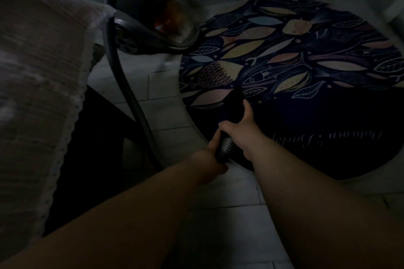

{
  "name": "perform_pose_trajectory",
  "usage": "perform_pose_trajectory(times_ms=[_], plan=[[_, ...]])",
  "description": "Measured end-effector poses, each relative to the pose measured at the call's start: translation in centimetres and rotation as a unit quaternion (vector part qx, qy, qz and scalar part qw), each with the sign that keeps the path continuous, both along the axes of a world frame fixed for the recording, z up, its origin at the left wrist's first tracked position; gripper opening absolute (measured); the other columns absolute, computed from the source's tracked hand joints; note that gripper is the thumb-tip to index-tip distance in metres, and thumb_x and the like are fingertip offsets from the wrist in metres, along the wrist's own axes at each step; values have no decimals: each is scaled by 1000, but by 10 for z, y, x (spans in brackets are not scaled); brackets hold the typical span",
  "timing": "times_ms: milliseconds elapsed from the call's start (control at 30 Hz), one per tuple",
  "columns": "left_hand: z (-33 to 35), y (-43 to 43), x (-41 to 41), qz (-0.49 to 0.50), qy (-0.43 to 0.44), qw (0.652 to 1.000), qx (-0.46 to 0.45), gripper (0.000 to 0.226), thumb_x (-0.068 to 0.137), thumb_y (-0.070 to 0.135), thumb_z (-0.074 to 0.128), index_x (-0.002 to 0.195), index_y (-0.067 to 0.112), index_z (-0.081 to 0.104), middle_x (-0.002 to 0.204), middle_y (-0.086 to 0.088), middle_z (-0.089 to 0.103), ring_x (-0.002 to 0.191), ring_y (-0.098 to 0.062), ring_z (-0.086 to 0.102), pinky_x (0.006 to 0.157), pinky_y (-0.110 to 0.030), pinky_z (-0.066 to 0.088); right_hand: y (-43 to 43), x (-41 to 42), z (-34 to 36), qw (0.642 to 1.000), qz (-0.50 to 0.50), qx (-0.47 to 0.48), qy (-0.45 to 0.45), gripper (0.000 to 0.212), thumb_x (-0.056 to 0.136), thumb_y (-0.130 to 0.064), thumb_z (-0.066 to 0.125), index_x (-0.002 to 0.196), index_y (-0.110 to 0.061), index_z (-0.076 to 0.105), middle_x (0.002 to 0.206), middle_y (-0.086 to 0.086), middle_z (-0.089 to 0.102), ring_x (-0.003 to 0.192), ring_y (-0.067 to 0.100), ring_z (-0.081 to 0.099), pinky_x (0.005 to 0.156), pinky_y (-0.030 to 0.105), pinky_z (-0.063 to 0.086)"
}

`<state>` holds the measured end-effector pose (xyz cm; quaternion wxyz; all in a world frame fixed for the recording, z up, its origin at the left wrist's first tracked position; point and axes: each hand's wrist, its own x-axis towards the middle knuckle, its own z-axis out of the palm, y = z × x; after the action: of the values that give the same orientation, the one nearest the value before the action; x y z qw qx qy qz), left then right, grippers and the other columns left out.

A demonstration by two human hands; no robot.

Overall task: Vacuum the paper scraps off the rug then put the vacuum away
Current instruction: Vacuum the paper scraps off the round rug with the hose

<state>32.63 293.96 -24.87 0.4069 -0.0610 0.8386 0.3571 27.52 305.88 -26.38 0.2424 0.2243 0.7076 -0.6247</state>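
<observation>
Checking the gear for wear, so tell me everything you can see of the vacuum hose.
The hose is dark grey, ribbed, plastic by its look. It runs from the canister vacuum down across the tiles to a black nozzle over the edge of the rug. The left hand grips its ribbed end; the right hand holds the nozzle. Dim light hides finer detail.

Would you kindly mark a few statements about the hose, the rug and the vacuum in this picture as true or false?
1. The left hand grips the ribbed hose, and the right hand grips the black nozzle just ahead of it. True.
2. The rug is square and plain. False: it is round, patterned with leaves and fish.
3. The canister vacuum stands by the rug's far left edge. True.
4. The black nozzle points at the fabric-covered furniture. False: it points onto the rug.
</observation>
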Motion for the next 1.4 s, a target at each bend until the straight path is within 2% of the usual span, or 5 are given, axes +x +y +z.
perform_pose_trajectory(times_ms=[367,667,900,1133,1400], plan=[[0,18,45,1,-20,999,-44,104,86,18,64,143,40,-20,145,-6,42,118,-23,54,93,-25,44,14,35,1,997,66,10,-34,94,86,-18,67,151,-48,6,149,1,38,108,16,46,88,33,47],[7,105,34,-65,-1,998,-14,101,89,19,62,144,38,-21,139,-9,49,114,-23,56,91,-22,40,103,38,10,997,-29,52,-45,94,88,-17,64,152,-46,2,157,4,29,126,26,45,94,38,45],[-5,182,34,-146,-18,988,-37,102,86,33,64,128,56,-26,143,-8,44,125,-30,47,107,-51,34,188,56,21,988,-114,55,-93,90,93,-18,61,151,-49,0,155,8,30,110,32,52,85,44,50],[-6,245,35,-207,-15,978,-27,103,87,30,64,140,47,-23,141,-11,46,123,-31,48,105,-49,37,254,74,24,978,-174,54,-97,88,93,-18,59,152,-46,0,149,11,37,84,21,49,73,37,47],[-2,295,46,-258,-17,965,-33,97,87,38,62,141,50,-18,147,-4,39,130,-29,41,108,-51,32,304,97,24,961,-252,61,-93,92,90,-18,62,151,-48,0,150,11,35,103,28,52,81,43,51]])
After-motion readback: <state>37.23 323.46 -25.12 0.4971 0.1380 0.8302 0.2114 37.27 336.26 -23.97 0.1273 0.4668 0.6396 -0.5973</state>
